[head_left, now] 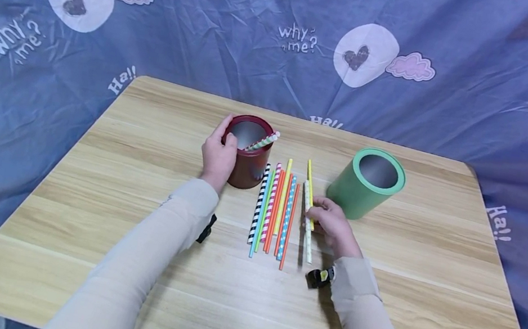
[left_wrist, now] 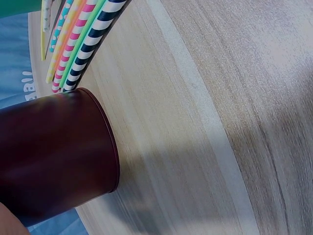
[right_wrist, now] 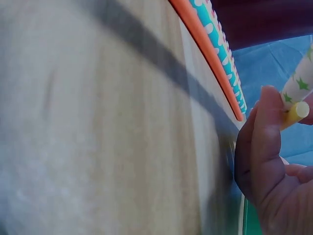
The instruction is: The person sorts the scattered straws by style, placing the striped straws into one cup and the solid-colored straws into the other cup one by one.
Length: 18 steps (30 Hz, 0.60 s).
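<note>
My left hand (head_left: 219, 156) grips the rim of a dark red can (head_left: 250, 169), its thumb at the near side of the opening. Striped paper straws (head_left: 264, 141) lean inside that can and poke out over its right rim. In my right hand (head_left: 332, 224) are a white straw with green stars (right_wrist: 299, 83) and a plain yellow straw (right_wrist: 297, 113), pinched between thumb and fingers. The two straws cross at a slight angle, just right of a row of loose straws. Close behind the right hand stands a green can (head_left: 356, 195); its visible inside is grey.
Between the cans lie several straws side by side, among them a black-and-white striped straw (head_left: 259, 203), a pink striped straw (head_left: 271, 202), a blue dotted straw (head_left: 286, 219) and an orange straw (head_left: 289, 228). A blue printed cloth (head_left: 243, 30) hangs behind the wooden table (head_left: 83, 206).
</note>
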### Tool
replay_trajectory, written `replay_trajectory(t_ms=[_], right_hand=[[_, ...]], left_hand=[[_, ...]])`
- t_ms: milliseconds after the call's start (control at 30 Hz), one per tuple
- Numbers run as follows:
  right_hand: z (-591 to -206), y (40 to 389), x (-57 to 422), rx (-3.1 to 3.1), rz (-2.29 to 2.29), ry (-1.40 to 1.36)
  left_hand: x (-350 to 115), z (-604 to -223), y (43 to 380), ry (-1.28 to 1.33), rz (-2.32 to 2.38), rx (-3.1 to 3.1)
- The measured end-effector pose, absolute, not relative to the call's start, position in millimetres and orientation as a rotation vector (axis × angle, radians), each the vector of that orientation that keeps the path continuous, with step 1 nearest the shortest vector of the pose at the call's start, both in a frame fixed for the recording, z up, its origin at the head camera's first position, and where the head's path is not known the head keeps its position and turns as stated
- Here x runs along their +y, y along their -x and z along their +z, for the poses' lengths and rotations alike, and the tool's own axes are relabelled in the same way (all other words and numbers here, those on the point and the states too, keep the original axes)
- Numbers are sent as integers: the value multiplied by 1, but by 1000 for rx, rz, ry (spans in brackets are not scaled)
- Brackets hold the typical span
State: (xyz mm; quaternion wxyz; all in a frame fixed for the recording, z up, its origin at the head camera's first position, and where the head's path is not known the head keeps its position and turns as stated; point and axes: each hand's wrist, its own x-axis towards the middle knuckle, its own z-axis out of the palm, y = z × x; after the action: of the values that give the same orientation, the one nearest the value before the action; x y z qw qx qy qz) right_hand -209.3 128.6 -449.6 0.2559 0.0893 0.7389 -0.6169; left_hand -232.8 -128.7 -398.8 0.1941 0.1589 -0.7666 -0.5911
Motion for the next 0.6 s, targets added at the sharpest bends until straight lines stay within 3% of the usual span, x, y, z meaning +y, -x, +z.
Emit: replay_trajectory(t_ms=[600], right_hand=[[-449, 208, 129, 1899, -1790, -175]], left_hand=[[-128, -399, 233, -459, -1660, -2150]])
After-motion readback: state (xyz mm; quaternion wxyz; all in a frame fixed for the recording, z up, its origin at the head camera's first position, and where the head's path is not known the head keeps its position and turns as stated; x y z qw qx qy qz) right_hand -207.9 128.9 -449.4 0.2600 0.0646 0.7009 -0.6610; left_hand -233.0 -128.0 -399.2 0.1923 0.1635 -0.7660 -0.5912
